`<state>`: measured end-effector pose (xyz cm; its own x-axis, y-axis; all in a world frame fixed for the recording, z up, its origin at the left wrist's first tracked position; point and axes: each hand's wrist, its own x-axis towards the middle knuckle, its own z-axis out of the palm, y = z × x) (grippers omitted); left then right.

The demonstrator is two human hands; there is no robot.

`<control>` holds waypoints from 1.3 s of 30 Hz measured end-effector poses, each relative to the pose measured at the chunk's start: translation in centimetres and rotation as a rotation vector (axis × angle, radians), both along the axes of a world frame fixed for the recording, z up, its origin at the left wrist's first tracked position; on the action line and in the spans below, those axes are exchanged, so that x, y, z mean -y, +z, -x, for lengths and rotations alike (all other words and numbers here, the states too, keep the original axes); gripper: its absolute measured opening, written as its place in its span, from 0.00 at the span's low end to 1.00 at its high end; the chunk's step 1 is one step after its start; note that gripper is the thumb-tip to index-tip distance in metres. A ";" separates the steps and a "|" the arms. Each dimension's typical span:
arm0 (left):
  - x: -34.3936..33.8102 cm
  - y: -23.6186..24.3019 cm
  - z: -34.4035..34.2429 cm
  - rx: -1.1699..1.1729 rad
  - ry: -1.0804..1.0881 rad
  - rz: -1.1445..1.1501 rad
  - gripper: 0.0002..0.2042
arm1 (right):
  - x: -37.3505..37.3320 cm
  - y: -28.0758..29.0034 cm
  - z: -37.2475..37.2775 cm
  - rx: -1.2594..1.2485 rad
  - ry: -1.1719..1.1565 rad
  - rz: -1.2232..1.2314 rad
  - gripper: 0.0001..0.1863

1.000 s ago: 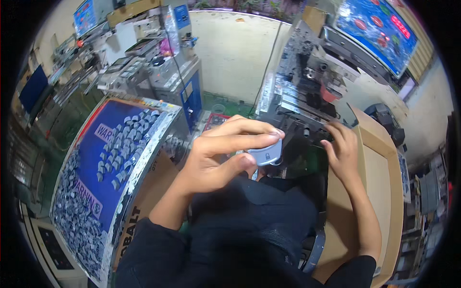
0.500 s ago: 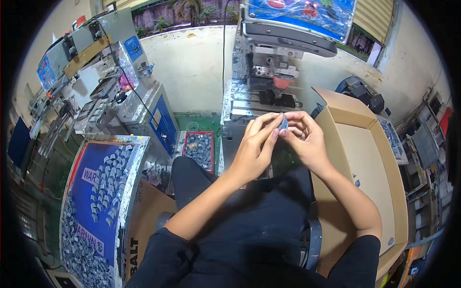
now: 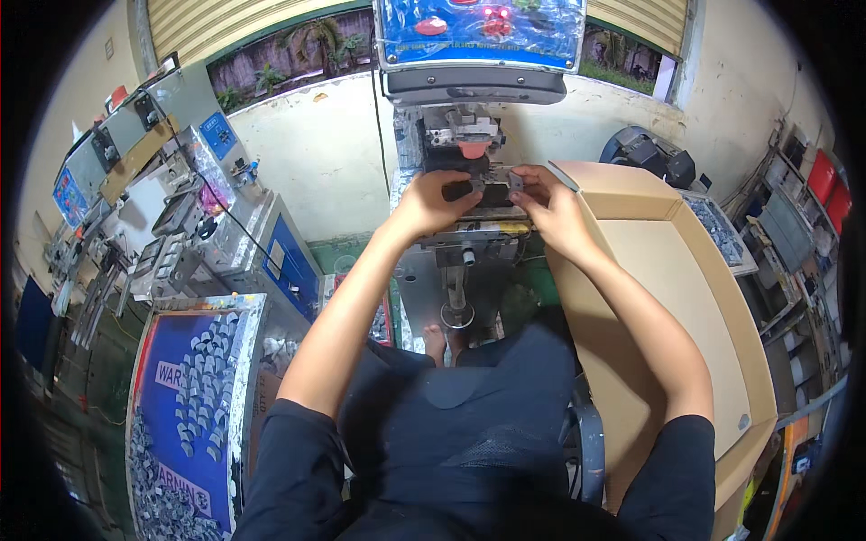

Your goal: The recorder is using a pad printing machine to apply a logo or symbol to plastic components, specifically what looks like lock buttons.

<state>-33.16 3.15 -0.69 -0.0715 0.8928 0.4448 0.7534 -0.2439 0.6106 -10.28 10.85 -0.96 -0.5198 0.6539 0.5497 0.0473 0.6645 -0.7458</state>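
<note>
At the small machine (image 3: 406, 135) in front of me, both my hands reach onto its bed below a red pad (image 3: 474, 149). My left hand (image 3: 431, 206) has its fingers curled at the left of the bed; what they grip is too small to make out. My right hand (image 3: 555, 216), at the right of the bed, pinches a small grey part (image 3: 516, 182). A dark fixture (image 3: 496, 197) lies between the hands, partly hidden by fingers.
A cardboard box (image 3: 658, 325) stands at my right, a tray of grey parts (image 3: 714, 225) behind it. A blue board bearing several grey curved pieces (image 3: 203, 379) is at lower left, another machine (image 3: 216, 225) above it. My knees are below the machine.
My hands have moved forward from in front of me, where they held a small grey piece together, onto the machine bed, and are now apart. My view has swung round to face the machine.
</note>
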 end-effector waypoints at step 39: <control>0.1 -0.8 -0.7 0.284 0.191 -0.107 0.30 | -1.6 0.6 3.3 0.432 0.021 -0.102 0.24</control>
<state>-32.43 3.05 -1.48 -0.3669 0.8006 0.4738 0.5957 -0.1890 0.7807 -13.60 12.47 -0.40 -0.7286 0.5944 0.3404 0.3256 0.7377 -0.5914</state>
